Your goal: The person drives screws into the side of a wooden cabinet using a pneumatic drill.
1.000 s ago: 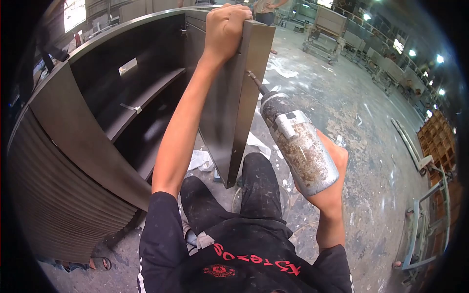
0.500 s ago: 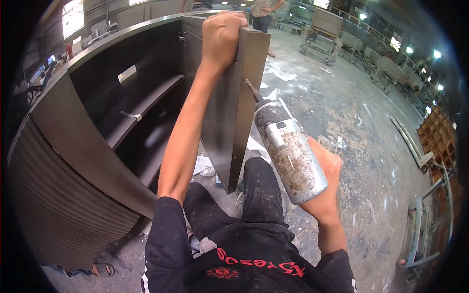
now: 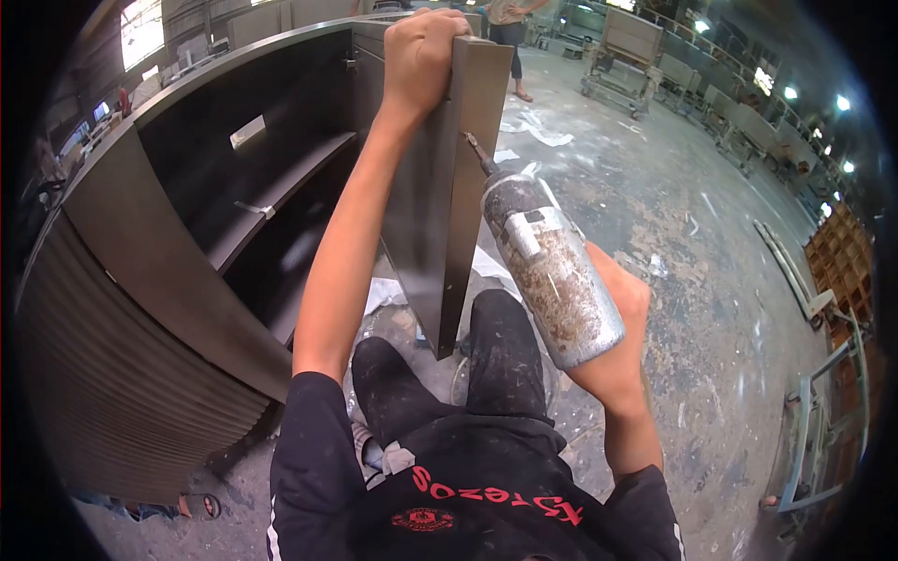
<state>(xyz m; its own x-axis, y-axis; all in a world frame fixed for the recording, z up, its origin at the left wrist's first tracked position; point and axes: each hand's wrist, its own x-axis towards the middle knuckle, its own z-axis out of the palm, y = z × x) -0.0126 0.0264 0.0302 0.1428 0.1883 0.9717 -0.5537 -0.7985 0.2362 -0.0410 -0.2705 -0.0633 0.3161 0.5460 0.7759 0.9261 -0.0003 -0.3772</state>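
Here, through the head camera, I have both hands occupied, each closed on something. My left hand [image 3: 423, 61] is clamped over the top of a dark door panel [image 3: 421, 224], knuckles up, with the fingertips hidden behind its far side. The panel hangs down from that grip, upright and slightly slanted, its narrow edge [image 3: 464, 206] turned toward my other hand. My right hand [image 3: 621, 299] is wrapped around a worn, rust-spotted power driver [image 3: 552, 271], though the tool's body covers most of the fingers. Ahead of this grip, the bit [image 3: 479, 153] slants up to the narrow edge, a little below my left hand; I can't tell whether the tip actually touches. Left of my left grip stands an open curved cabinet [image 3: 150, 220], its inner shelf [image 3: 304, 170] carrying a pale strip [image 3: 267, 212]. Lower on that side I see ribbed cladding [image 3: 140, 365]. Beyond the left grip, another person [image 3: 508, 11] stands near white sheeting [image 3: 538, 129] on the floor. Well to the right of the driver hand, I make out a wooden crate [image 3: 839, 257].
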